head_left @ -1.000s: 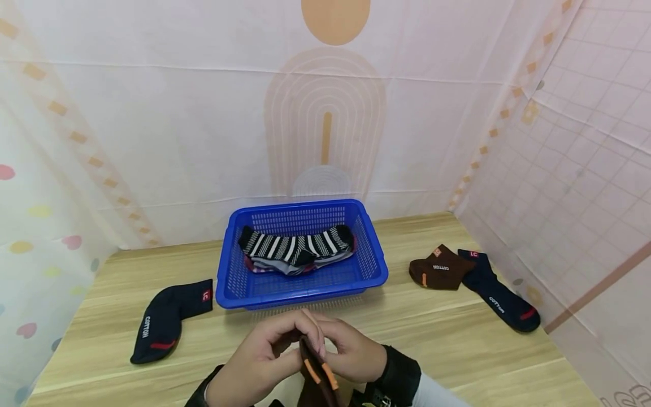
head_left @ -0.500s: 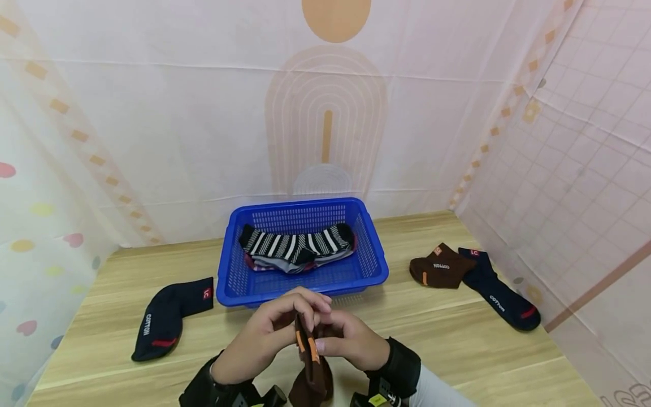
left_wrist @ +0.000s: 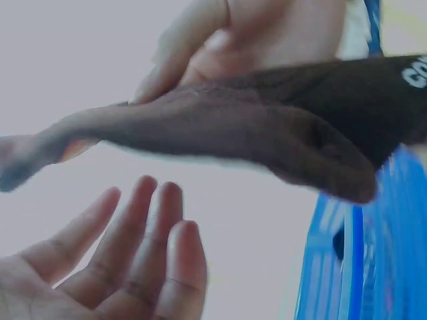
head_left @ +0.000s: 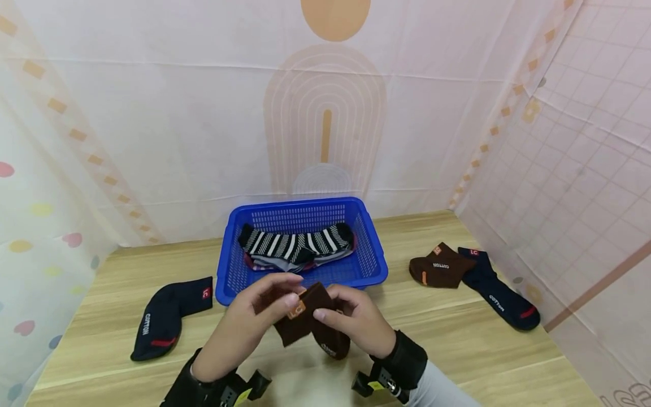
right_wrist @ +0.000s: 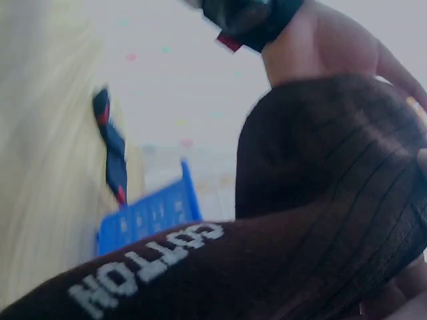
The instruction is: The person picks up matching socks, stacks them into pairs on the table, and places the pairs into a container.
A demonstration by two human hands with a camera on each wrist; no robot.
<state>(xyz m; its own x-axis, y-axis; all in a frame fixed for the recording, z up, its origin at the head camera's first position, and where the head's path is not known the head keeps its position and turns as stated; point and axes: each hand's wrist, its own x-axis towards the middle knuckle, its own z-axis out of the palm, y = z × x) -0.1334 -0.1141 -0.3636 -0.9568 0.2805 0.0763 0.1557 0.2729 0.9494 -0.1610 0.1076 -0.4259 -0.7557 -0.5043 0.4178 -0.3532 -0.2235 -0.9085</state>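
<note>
A brown sock with an orange label hangs between my two hands above the table, bent in the middle. My left hand holds its cuff end, the thumb lying over the label. On the other side, my right hand pinches the sock between thumb and fingers, and white lettering shows just below. In the left wrist view, several left fingers extend beneath the sock. Up close in the right wrist view, the sock shows COTTON lettering and hides most of the right fingers.
Behind the hands stands a blue plastic basket holding several folded socks, a black-and-white striped pair on top. A navy sock lies at the left. On the right, another brown sock overlaps a second navy sock.
Both hands have risen toward the basket and moved apart. The brown sock, held edge-on before, is now turned so that its label faces up. Basket and table socks have not moved.
</note>
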